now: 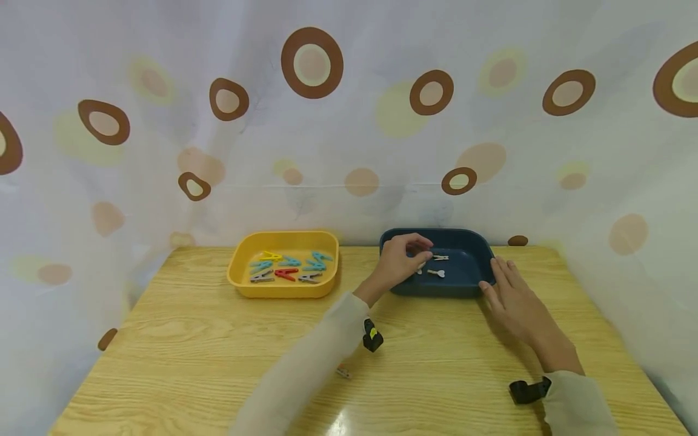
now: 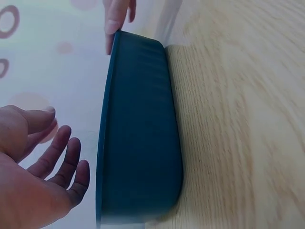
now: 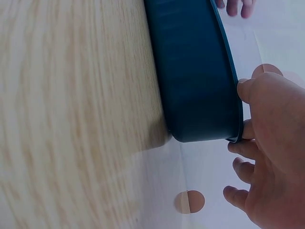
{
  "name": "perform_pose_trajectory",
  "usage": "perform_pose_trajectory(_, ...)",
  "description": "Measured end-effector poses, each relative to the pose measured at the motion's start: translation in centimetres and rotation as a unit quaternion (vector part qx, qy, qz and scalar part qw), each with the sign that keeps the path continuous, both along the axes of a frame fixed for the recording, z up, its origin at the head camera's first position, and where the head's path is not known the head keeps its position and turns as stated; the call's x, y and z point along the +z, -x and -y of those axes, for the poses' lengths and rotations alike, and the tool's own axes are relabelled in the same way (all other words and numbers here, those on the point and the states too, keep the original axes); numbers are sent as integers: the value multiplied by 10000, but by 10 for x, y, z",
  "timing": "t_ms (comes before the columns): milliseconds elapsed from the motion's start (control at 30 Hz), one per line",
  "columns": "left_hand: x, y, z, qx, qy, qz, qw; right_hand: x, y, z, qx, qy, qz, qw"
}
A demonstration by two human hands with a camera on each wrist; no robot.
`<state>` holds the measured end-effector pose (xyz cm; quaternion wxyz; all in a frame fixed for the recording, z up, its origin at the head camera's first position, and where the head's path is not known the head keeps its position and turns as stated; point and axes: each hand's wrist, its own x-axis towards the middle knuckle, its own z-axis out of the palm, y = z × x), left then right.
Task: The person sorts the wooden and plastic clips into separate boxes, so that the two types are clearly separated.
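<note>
A dark blue tray (image 1: 463, 284) stands at the back right of the table, with several small pale clothespins inside. One clothespin with a heart-shaped end (image 1: 437, 274) lies towards the front of it, and another pale clothespin (image 1: 440, 258) lies behind. Above the tray's left part is my left hand (image 1: 402, 257), its fingers loosely bent; the left wrist view shows thumb and fingers apart with nothing held. My right hand (image 1: 518, 306) touches the right end of the tray, thumb at the front corner of the rim and fingers along the side.
To the left stands a yellow tray (image 1: 283, 291) with several blue, grey, red and yellow clothespins. A small clothespin (image 1: 343, 372) lies on the wooden table (image 1: 436, 363) beside my left sleeve. A patterned curtain (image 1: 349, 121) hangs right behind both trays.
</note>
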<state>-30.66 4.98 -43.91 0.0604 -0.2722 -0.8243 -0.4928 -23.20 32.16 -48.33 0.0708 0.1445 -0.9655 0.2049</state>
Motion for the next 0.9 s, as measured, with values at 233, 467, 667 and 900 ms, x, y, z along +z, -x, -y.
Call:
perform_pose_trajectory(233, 1, -13, 21, -141, -92, 122, 9998, 1, 0, -1, 11, 39, -28, 10000)
perform_pose_trajectory(467, -4, -29, 41, -193, -175, 263, 9993, -1, 0, -1, 48, 63, -3, 10000)
perform_pose_trajectory(667, -10, -39, 58, -263, -333, 322, 9986, 0, -1, -1, 48, 99, -85, 9999)
perform_pose_trajectory(900, -11, -56, 83, -337, -490, 344, 9976, -1, -1, 0, 64, 135, -104, 9998)
